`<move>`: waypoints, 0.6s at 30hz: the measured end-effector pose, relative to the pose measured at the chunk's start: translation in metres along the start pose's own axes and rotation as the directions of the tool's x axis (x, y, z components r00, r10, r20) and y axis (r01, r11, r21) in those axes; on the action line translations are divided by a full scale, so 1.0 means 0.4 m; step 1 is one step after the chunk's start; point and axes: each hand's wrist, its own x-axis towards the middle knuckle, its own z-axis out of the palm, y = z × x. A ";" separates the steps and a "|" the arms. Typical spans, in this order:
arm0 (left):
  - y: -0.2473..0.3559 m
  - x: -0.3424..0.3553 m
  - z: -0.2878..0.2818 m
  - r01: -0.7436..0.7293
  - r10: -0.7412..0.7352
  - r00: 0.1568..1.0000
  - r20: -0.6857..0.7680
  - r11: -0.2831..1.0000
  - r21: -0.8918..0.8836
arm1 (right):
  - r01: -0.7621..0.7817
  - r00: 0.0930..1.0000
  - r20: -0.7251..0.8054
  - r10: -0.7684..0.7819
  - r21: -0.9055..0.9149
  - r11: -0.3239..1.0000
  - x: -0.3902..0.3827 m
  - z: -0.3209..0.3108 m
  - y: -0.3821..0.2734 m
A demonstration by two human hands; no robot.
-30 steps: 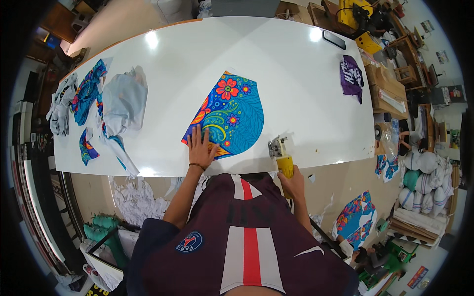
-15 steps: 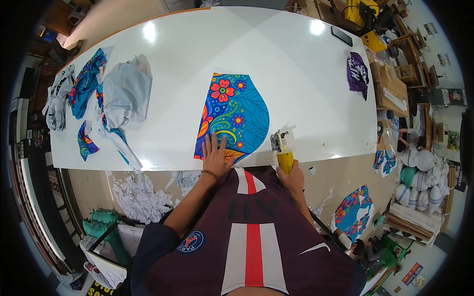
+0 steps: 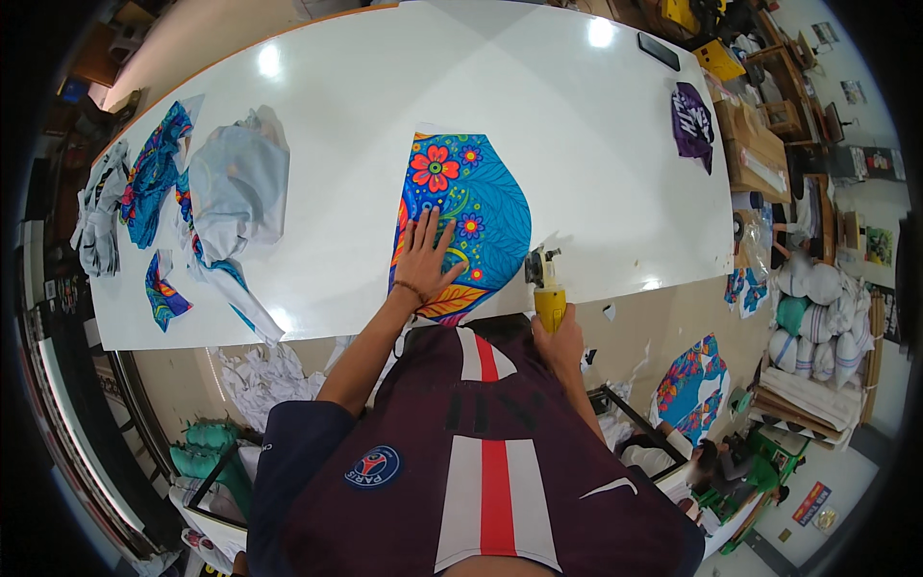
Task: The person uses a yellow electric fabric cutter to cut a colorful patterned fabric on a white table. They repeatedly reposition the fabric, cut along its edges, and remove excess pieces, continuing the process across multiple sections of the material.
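Observation:
A flower-printed fabric panel (image 3: 490, 231), mostly blue with one curved side, lies flat on the white table before me. My left hand (image 3: 428, 260) rests on its lower left part, palm down with fingers spread. My right hand (image 3: 559, 337) grips the yellow handle of a handheld electric fabric cutter (image 3: 550, 298). The cutter's metal head stands beside the panel's curved right edge, near the table's front edge. Whether the blade touches the fabric I cannot tell.
On the left of the white table (image 3: 356, 87) lie crumpled grey and printed fabric scraps (image 3: 240, 183). A phone (image 3: 659, 51) and a purple cloth piece (image 3: 692, 127) lie at the right. White scraps (image 3: 264, 380) are heaped on the floor. Another person sits at lower right.
My left hand has slid farther up the fabric panel. The cutter in my right hand now stands closer to the panel's curved edge. The whole view has shifted slightly.

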 end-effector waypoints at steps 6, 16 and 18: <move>-0.002 0.000 0.001 0.003 -0.003 1.000 -0.001 1.000 0.011 | -0.055 0.998 -0.011 0.055 0.019 0.998 0.010 -0.001 -0.060; -0.005 -0.004 0.007 0.004 -0.004 1.000 -0.002 0.999 0.037 | -0.081 0.997 0.016 0.082 -0.015 0.997 0.046 0.009 -0.061; -0.005 -0.004 0.007 0.004 -0.004 1.000 -0.006 0.999 0.047 | -0.083 0.996 0.014 0.083 -0.019 0.996 0.054 0.006 -0.065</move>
